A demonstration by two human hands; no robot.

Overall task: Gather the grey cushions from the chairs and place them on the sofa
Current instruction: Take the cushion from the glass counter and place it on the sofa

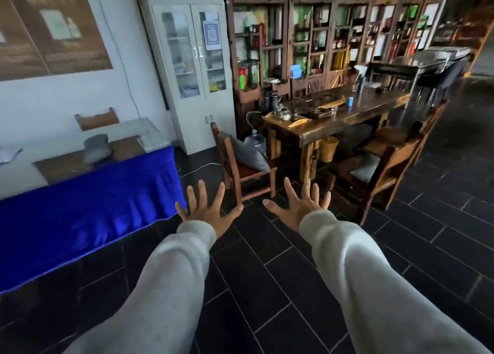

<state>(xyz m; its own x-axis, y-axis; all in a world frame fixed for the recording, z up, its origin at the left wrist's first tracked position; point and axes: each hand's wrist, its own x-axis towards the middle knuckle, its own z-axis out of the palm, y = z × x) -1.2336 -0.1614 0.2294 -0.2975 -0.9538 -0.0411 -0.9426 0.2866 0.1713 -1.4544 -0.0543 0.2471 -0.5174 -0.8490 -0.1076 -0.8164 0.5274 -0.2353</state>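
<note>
A grey cushion leans upright on the seat of a wooden chair just beyond my hands. Another grey cushion lies flat on a second wooden chair to the right, beside the long table. A third grey cushion stands on the wooden bench at the left wall, behind the blue cloth. My left hand and my right hand are stretched out in front of me above the floor, fingers spread, holding nothing. Both are short of the nearest chair.
A blue cloth covers a long low piece at the left. A long wooden table with tea ware stands ahead, a white cabinet and wooden shelving behind. A water bottle stands on the dark tiled floor.
</note>
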